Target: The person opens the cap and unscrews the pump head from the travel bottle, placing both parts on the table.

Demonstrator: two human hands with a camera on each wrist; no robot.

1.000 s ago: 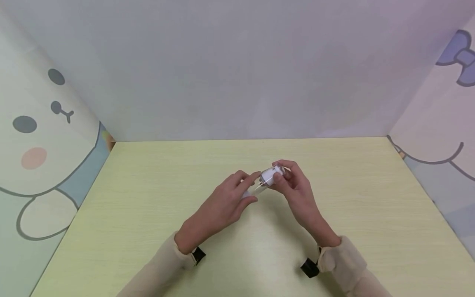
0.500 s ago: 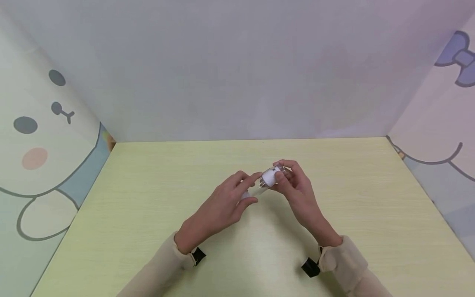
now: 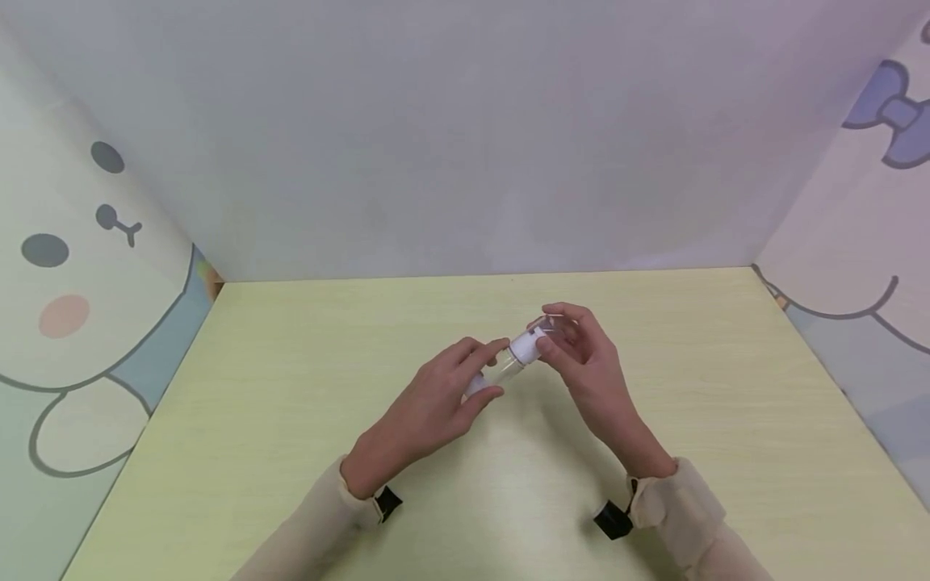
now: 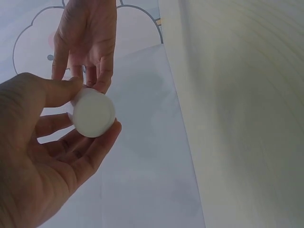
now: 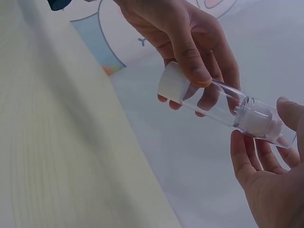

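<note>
Above the table, a slim clear pump bottle (image 3: 506, 369) is held at a slant between both hands. Its white base (image 4: 94, 114) faces the left wrist camera. My left hand (image 3: 436, 395) grips the lower body, thumb on one side and fingers on the other. The white collar (image 3: 526, 345) shows at the upper end, with a clear cap (image 5: 288, 137) around the pump. My right hand (image 3: 592, 379) pinches that cap end between thumb and fingers. In the head view, fingers hide part of the cap.
A pale wood-look table (image 3: 305, 347) lies beneath the hands. A plain light wall (image 3: 465, 145) stands behind it. Cartoon-printed panels (image 3: 65, 363) flank both sides. Black wrist cameras (image 3: 613, 520) hang below the cream sleeves (image 3: 676, 516).
My right hand has shifted slightly up and right, with the clear cap farther out along the white collar. My left hand stays nearly in place on the bottle. The head view has shifted slightly.
</note>
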